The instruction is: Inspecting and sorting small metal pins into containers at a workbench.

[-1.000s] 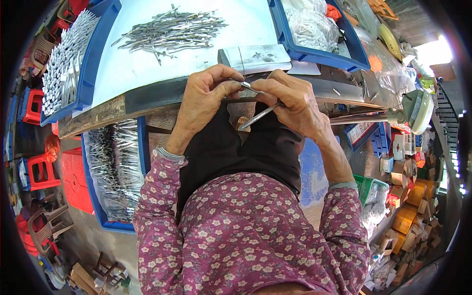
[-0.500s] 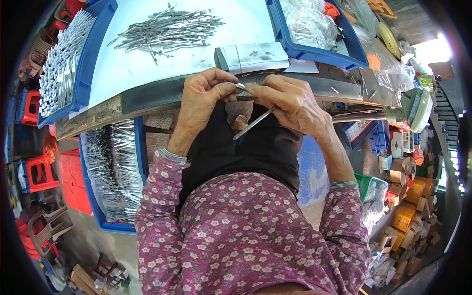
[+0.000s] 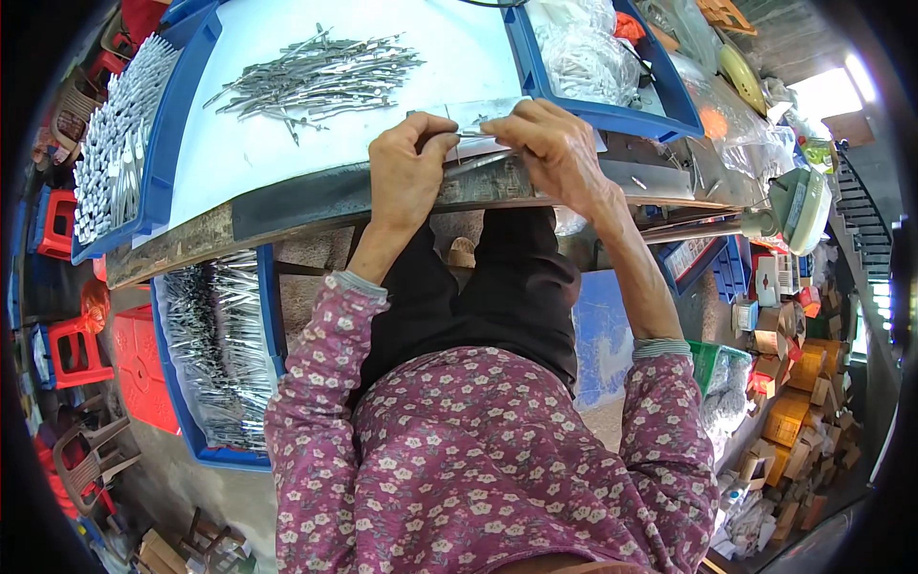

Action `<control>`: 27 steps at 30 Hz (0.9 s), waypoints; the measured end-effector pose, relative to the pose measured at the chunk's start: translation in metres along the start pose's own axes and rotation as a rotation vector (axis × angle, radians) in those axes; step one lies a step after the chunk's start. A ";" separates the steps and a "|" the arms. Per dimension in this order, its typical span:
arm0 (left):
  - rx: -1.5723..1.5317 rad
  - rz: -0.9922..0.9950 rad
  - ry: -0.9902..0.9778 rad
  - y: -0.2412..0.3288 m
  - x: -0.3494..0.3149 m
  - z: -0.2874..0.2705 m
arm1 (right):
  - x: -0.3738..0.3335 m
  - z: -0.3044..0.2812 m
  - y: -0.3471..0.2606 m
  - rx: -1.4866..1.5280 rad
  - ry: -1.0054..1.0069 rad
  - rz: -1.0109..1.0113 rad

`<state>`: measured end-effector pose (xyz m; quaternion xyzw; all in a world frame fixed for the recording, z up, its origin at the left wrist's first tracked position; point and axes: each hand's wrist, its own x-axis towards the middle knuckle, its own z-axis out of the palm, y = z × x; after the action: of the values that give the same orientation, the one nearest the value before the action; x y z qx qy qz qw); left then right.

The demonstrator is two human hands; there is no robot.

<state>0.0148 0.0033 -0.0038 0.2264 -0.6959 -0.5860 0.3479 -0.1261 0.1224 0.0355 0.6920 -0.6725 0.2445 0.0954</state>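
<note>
Left fingers and right fingers in narrow pinches on a slim metal piece between them.

- L hand & R hand nearly meet over table's front edge; gap betw. them blocked by thin metal piece & metal rod just below it.
- Bare white sheet betw. metal-strip pile & L blue tray: room to pass.
- Also open: sheet betw. pile & R blue tray.
- Both trays' raised walls bar low sideways reach.
- Under table, black-trousered legs block middle; lower blue tray stands L of them.
- Far R: lamp-like fixture + its arm in way.
</note>
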 end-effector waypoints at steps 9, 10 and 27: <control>0.345 0.242 0.118 -0.021 0.009 0.011 | 0.003 0.012 0.022 0.030 0.065 0.078; 0.359 0.264 0.122 -0.022 0.009 0.010 | 0.008 0.016 0.025 0.138 0.155 0.111; 0.350 0.308 0.121 -0.022 0.004 0.012 | 0.031 -0.005 -0.016 0.285 0.135 0.370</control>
<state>0.0005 0.0036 -0.0255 0.2095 -0.7910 -0.3818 0.4297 -0.1119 0.0984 0.0579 0.5457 -0.7386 0.3959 -0.0047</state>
